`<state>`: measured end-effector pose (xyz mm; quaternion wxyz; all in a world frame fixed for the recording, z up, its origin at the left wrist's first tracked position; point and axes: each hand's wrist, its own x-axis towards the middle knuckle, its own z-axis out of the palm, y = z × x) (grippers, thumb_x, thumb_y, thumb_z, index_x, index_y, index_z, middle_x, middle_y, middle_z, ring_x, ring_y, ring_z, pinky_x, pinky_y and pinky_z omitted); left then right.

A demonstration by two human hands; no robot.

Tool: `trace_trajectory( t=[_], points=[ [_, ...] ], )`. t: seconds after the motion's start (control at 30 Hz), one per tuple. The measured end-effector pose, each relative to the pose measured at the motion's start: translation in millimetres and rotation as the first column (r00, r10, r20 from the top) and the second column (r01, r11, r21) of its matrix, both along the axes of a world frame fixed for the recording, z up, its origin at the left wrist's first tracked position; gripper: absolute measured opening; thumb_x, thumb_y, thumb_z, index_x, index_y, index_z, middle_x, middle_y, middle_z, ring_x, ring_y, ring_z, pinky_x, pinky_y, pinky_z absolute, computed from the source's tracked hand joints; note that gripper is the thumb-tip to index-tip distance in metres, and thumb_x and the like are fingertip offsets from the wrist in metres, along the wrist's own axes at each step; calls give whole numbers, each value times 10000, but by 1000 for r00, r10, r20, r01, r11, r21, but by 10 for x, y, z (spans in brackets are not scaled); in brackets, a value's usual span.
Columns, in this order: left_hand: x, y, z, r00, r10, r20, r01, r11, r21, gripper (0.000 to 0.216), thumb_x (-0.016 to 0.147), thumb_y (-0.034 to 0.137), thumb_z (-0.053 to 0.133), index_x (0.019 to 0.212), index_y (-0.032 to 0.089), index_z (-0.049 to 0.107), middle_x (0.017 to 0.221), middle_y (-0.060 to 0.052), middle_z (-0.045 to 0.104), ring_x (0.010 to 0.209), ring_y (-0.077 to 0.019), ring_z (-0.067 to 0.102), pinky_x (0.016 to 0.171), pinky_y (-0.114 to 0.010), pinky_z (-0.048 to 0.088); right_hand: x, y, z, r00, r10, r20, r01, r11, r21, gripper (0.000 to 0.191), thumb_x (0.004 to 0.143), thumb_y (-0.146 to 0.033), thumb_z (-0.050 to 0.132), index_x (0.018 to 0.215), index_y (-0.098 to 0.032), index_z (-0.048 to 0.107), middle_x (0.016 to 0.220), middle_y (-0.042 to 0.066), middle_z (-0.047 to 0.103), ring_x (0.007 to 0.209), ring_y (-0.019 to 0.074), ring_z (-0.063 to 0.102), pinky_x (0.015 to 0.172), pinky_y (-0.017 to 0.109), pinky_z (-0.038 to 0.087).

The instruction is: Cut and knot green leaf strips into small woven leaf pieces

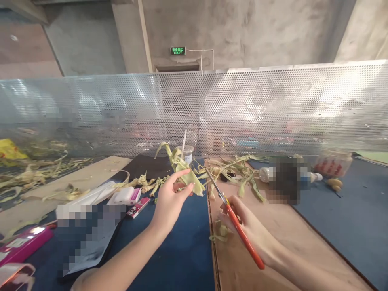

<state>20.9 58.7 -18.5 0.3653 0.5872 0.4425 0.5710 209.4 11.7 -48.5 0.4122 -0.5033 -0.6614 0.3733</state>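
Head view: both of the person's hands are over the worktop, in front of a perforated metal screen point(242, 109).
Left hand point(169, 202): raised off the blue mat point(182, 250), thumb and forefinger pinching a pale green husk strip point(184, 171); the other fingers are curled behind it.
Husk strip: held in the air above the seam between the mat and the brown board point(291, 242), its limp ends drooping. Lifted like this, it probably hangs clear of the litter and open to the blades.
Right hand point(254, 234): low over the board, fingers closed round the orange handles of the scissors point(235, 220).
Scissors: blades angled up and away toward the strip, tips just beside its lower end; I cannot tell whether they touch it or how far the blades are parted.
Scraps: loose husk trimmings point(236, 169) lie across the far end of the board, and a small piece point(220, 234) sits just beside the right hand, likely where offcuts drop.
Back edge: a plastic cup with a straw point(187, 153) stands near the screen, out of the hands' way.
Left side: a pink-and-white case point(125, 197) lies on the mat, and more husks point(33, 173) are piled further off.
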Motion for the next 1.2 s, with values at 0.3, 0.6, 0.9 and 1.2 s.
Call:
trace_trajectory(
  t=[0.3,0.6,0.9,1.2],
  points=[
    [-85,20,68,987,128,97,-136,987,84,487,678,330,649,1140,224,534,959,-58,618,705,-155,578,559,-243,479,-24,-56,1,951,-111,288,107,994,31,220,765,-418,491,759,-216,407,784,16,567,655,163,503,594,271,380],
    [4,-49,12,992,106,72,-111,992,67,468,692,344,643,1132,240,525,893,-44,632,754,-165,590,544,-214,464,-20,-21,-72,938,-85,337,74,996,46,205,792,-422,449,789,-228,381,861,39,585,715,193,541,615,288,377],
    [87,-156,-3,999,21,44,-22,999,30,454,740,343,594,1180,281,500,771,-2,624,655,-139,577,591,-239,467,-15,-15,-57,948,-46,314,20,996,87,216,806,-397,446,728,-218,354,744,6,546,680,165,487,597,264,365],
    [17,-165,77,998,54,-17,-53,996,68,435,767,371,561,1188,284,491,699,17,586,585,-117,512,588,-234,447,-10,6,-26,986,109,130,-110,994,1,224,822,-310,437,686,-209,291,627,-62,418,568,88,353,500,199,318]
  ],
)
